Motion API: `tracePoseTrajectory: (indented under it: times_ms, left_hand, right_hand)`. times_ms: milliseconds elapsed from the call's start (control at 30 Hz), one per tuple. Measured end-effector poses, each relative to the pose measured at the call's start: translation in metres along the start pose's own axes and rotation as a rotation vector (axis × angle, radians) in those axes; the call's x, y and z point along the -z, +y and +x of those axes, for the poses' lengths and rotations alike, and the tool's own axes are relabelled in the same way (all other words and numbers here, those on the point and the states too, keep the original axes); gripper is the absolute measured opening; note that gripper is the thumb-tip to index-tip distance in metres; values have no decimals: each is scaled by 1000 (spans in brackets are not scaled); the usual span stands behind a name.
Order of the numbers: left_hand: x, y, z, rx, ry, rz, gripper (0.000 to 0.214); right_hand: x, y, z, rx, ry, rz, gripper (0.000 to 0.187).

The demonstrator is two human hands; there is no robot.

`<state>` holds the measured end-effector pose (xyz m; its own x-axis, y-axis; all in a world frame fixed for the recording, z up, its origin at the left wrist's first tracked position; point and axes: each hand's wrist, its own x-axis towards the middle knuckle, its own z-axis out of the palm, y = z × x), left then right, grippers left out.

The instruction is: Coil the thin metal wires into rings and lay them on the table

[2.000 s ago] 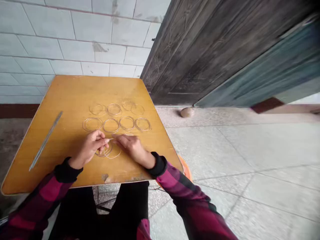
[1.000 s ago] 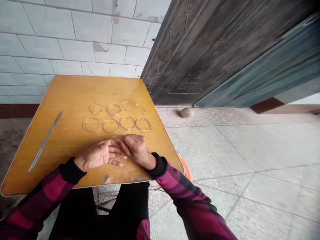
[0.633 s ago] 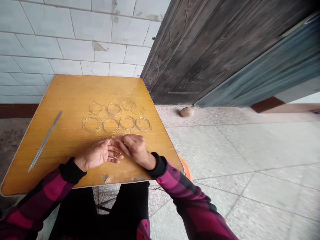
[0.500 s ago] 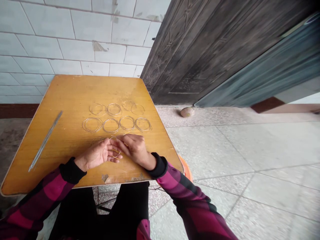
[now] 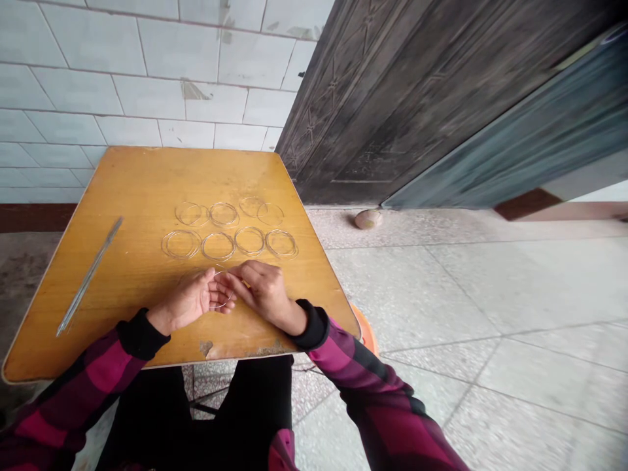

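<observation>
My left hand [image 5: 189,302] and my right hand [image 5: 261,290] meet near the front edge of a yellow wooden table [image 5: 142,190]. Both pinch a thin wire ring [image 5: 220,302] held between their fingertips, just above the tabletop. The left hand's fingers curl round the ring from the left, the right hand's thumb and fingers close on it from the right. Beyond the hands lie two rows of finished wire rings [image 5: 229,243], several in each row, flat on the table.
A bundle of straight metal wires [image 5: 89,275] lies along the table's left side. A dark wooden door [image 5: 392,98] stands to the right, a tiled wall behind. A small stone [image 5: 367,219] rests on the floor. Something orange [image 5: 366,333] shows under the table's right corner.
The left hand, spread open beside the ring a second ago, has curled its fingers in and closed on the ring. The right hand has shifted slightly. The rows of rings have not moved.
</observation>
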<state>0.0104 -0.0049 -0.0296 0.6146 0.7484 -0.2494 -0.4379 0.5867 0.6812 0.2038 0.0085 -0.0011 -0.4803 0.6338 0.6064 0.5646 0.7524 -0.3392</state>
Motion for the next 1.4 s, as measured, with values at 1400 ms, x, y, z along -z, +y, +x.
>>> tracePoseTrajectory:
  times_ms: [1400]
  left_hand:
    - [-6, 24, -12, -550, 568, 810, 25]
  right_hand:
    - [42, 69, 10, -487, -258, 335, 17]
